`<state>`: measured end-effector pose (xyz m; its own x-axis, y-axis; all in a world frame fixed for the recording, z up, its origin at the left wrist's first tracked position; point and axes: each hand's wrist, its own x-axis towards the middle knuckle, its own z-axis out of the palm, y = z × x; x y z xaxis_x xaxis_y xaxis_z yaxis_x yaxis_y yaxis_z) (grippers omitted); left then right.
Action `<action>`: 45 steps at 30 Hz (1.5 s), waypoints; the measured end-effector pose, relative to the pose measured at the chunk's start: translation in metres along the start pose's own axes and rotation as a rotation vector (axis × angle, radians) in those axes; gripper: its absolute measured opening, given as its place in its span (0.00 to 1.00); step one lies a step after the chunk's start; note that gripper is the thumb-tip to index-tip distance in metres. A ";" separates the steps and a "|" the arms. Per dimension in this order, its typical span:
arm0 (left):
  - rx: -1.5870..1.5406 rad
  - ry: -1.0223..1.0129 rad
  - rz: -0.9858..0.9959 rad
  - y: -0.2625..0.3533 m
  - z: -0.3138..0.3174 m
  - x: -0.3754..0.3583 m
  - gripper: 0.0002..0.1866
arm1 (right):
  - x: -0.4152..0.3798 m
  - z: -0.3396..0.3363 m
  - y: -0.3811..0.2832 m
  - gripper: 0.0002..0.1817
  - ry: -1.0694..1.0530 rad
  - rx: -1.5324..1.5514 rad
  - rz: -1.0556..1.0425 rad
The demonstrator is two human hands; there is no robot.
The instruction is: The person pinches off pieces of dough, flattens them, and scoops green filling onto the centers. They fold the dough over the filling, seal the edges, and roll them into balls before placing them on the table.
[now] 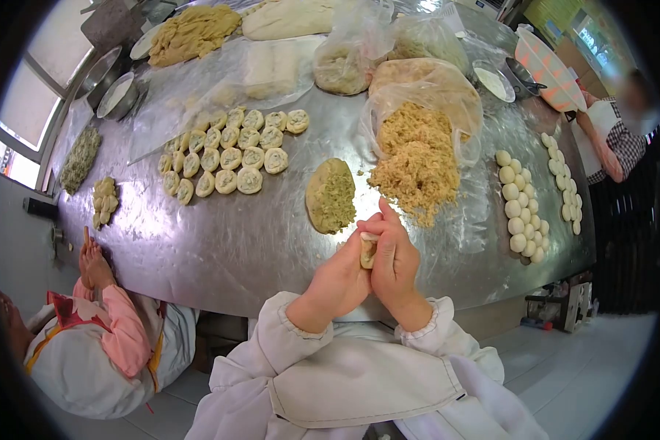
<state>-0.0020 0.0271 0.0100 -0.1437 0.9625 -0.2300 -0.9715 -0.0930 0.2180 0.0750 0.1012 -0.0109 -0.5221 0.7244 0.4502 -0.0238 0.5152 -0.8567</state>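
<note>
Both hands meet over the near edge of the steel table around a small pale dough piece (367,253). My left hand (339,282) wraps it from the left, with the thumb along its top. From the right, my right hand (396,265) closes on the same piece, its index finger pointing up and away. The dough's lower part is hidden by the palms. Just beyond the fingertips lies a flattened dough oval topped with greenish filling (331,196). A heap of crumbly orange-brown filling (418,158) spills from a plastic bag (466,110) to the right of it.
Rows of round filled pastries (229,159) cover the left middle of the table (264,242). White dough balls (517,209) stand at right. Bowls (117,97), bagged filling (341,67) and large dough masses (194,33) line the back. Co-workers stand at left (99,352) and right (612,139).
</note>
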 end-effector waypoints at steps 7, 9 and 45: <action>0.375 0.158 0.111 -0.012 -0.021 0.007 0.19 | 0.000 0.008 0.000 0.10 0.024 -0.254 -0.195; 0.389 0.229 0.110 -0.011 -0.012 0.005 0.20 | 0.002 0.008 0.001 0.12 0.039 -0.110 -0.010; 1.778 -0.271 0.473 -0.006 -0.003 -0.027 0.48 | 0.017 -0.024 -0.011 0.35 -0.522 -0.318 0.172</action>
<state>0.0070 0.0012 0.0115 -0.1054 0.9655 0.2381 0.4747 -0.1616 0.8652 0.0869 0.1189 0.0127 -0.8449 0.5313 0.0624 0.3094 0.5805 -0.7532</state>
